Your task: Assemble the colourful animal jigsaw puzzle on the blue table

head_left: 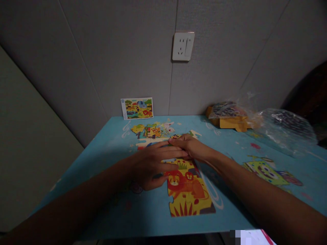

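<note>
A partly joined jigsaw puzzle (186, 190) lies on the blue table, its near end showing an orange lion and a cub on yellow. My left hand (153, 165) reaches over the puzzle's left side with its fingers stretched out and apart. Against its fingertips, my right hand (190, 146) bends over the middle of the puzzle, thumb pointing left and fingers curled. What those curled fingers hold, if anything, is hidden. Beyond both hands lies a cluster of loose puzzle pieces (152, 131), with a yellow piece (138, 128) at its left.
A picture card (137, 108) with the animal scene leans on the wall at the back. Crumpled clear plastic (286, 131) and a yellow package (231, 117) lie at the back right. The blue tabletop (107, 146) has printed cartoon figures. A socket (183, 46) is on the wall.
</note>
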A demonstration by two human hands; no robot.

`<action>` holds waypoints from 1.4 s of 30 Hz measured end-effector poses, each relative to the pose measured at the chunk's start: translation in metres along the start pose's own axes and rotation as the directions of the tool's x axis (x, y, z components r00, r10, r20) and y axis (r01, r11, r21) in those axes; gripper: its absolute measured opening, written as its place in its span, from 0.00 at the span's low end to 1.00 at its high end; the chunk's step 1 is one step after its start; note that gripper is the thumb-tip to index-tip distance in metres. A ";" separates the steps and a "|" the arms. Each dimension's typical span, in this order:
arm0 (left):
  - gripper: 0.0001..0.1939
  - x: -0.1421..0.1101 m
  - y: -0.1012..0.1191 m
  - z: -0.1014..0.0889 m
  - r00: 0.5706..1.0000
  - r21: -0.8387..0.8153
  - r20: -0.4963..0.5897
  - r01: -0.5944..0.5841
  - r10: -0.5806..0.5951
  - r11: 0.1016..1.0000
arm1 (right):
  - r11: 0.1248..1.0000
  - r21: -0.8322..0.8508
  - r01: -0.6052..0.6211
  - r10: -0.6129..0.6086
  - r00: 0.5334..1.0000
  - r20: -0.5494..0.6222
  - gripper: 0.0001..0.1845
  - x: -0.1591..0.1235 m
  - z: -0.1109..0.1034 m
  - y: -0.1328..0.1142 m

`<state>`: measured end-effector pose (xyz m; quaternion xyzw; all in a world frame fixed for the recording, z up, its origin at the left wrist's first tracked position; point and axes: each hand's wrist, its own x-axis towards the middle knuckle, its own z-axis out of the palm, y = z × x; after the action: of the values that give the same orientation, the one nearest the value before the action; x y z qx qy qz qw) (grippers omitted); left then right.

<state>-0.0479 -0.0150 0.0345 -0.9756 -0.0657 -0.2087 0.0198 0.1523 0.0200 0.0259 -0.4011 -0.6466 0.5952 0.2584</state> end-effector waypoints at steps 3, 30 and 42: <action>0.19 -0.001 -0.002 -0.001 1.000 0.003 0.013 0.007 -0.007 1.000 | 1.000 -0.014 0.021 -0.022 1.000 -0.016 0.32 0.000 0.001 0.002; 0.23 -0.051 -0.084 0.028 0.534 0.094 -0.101 0.845 -0.839 0.526 | 0.713 -0.699 -0.050 -0.326 0.859 -0.395 0.28 0.007 -0.001 0.002; 0.24 -0.041 -0.070 0.017 0.600 0.037 -0.432 0.757 -0.673 0.652 | 0.776 -0.630 -0.029 -0.308 0.855 -0.418 0.24 0.008 -0.001 0.003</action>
<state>-0.0875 0.0509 0.0034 -0.7970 -0.4701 -0.3755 0.0525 0.1495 0.0268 0.0220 -0.5516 -0.7439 0.2054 0.3164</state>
